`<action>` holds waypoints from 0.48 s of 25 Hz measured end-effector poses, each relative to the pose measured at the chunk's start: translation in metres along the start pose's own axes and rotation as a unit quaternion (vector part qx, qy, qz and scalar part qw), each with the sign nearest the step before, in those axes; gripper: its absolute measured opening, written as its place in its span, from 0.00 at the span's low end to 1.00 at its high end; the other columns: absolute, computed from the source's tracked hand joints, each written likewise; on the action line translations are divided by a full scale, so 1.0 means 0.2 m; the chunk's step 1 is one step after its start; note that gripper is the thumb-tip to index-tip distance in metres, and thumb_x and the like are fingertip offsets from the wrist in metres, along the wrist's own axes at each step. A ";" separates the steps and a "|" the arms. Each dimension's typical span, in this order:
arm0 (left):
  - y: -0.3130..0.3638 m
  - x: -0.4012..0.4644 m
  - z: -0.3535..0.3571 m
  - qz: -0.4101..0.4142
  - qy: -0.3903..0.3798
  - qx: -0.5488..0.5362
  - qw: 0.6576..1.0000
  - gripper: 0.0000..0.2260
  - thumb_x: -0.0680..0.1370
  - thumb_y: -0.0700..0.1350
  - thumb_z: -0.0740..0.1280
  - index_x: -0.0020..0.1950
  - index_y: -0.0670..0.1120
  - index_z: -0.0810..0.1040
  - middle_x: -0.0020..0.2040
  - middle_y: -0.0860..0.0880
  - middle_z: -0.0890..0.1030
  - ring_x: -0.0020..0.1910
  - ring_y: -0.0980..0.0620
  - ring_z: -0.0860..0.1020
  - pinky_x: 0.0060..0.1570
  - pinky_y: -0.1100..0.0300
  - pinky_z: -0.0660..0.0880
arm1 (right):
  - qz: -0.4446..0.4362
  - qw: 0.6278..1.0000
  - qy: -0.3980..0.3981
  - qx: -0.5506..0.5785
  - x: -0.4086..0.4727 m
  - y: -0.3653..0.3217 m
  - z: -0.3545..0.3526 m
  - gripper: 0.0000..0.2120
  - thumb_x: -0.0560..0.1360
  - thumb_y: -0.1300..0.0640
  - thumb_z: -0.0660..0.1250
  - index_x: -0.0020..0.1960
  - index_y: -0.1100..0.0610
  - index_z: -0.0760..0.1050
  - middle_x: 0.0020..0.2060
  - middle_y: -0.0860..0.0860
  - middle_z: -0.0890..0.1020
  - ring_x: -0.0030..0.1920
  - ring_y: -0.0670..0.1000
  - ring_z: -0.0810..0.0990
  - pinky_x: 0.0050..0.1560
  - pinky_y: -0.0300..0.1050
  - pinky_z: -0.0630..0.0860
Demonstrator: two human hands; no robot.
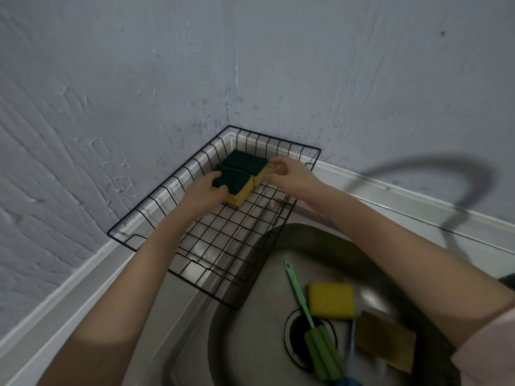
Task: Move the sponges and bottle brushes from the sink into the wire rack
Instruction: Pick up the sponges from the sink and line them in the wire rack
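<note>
Both my arms reach forward into the black wire rack (pixel 172 238), which sits in the corner against the grey wall (pixel 139 79), its near end hanging over the rim of the steel sink (pixel 195 344). My left hand (pixel 202 195) is closed around the nearer sponge (pixel 237 188), fingers curled over its dark green scouring top and its yellow body resting on the rack's grid. Just beyond it, touching edge to edge, lies a second sponge (pixel 246 161), also green side up. My right hand (pixel 284 175) is at the right side of that far sponge, with the fingers loosely spread; the fingertips look to be brushing its yellow edge, though I cannot tell for sure that they grip it. Down in the sink, two more sponges wait: one yellow sponge (pixel 331 300) lying flat just beside the drain (pixel 295 335), and a dirtier brownish-yellow sponge (pixel 386 339) to its right, partly under my right forearm. A green bottle brush (pixel 306 316) lies across the drain, its thin handle pointing up toward the rack and its foam head near the bottom edge of view. A blue bottle brush (pixel 351 355) lies beside it, blurred and partly cut off.
</note>
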State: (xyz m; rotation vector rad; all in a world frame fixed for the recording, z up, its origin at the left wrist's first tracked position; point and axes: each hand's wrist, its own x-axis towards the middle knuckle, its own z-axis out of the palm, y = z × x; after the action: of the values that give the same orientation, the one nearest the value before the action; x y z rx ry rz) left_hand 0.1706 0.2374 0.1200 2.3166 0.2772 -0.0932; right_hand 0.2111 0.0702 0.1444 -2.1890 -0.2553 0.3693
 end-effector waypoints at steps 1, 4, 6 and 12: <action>0.05 -0.03 0.01 0.021 0.003 0.019 1.000 0.21 0.78 0.43 0.56 0.72 0.44 0.59 0.70 0.43 0.68 0.61 0.47 0.71 0.52 0.64 0.66 | -0.016 1.000 0.010 -0.019 -0.07 0.01 -0.03 0.25 0.77 0.57 0.60 0.72 0.57 0.60 0.65 0.56 0.73 0.54 0.48 0.71 0.53 0.37 0.66; 0.20 -0.11 0.06 0.088 0.001 0.075 0.993 0.23 0.78 0.45 0.57 0.72 0.43 0.57 0.71 0.41 0.66 0.67 0.44 0.68 0.60 0.57 0.67 | -0.040 0.996 0.038 -0.073 -0.25 0.05 -0.10 0.25 0.77 0.56 0.61 0.72 0.56 0.59 0.69 0.56 0.70 0.67 0.52 0.69 0.62 0.40 0.65; 0.29 -0.18 0.11 0.126 -0.005 0.114 0.986 0.24 0.78 0.45 0.58 0.72 0.43 0.56 0.71 0.40 0.65 0.67 0.43 0.68 0.61 0.56 0.67 | -0.032 0.994 0.053 -0.095 -0.37 0.11 -0.15 0.26 0.76 0.57 0.62 0.73 0.56 0.59 0.70 0.56 0.68 0.70 0.53 0.66 0.67 0.43 0.63; 0.43 -0.38 0.37 0.226 -0.074 0.139 0.961 0.26 0.76 0.46 0.63 0.72 0.47 0.58 0.72 0.44 0.65 0.68 0.46 0.66 0.66 0.54 0.65 | 0.028 0.988 0.079 -0.132 -0.66 0.36 -0.22 0.28 0.76 0.57 0.63 0.73 0.56 0.59 0.71 0.55 0.68 0.70 0.55 0.67 0.67 0.43 0.63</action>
State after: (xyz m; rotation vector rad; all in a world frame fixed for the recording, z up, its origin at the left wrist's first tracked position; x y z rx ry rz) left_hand 0.1186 0.1131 0.1422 2.5742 -0.3653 -0.0777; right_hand 0.1065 -0.0465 0.1333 -2.4758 -0.1631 0.1993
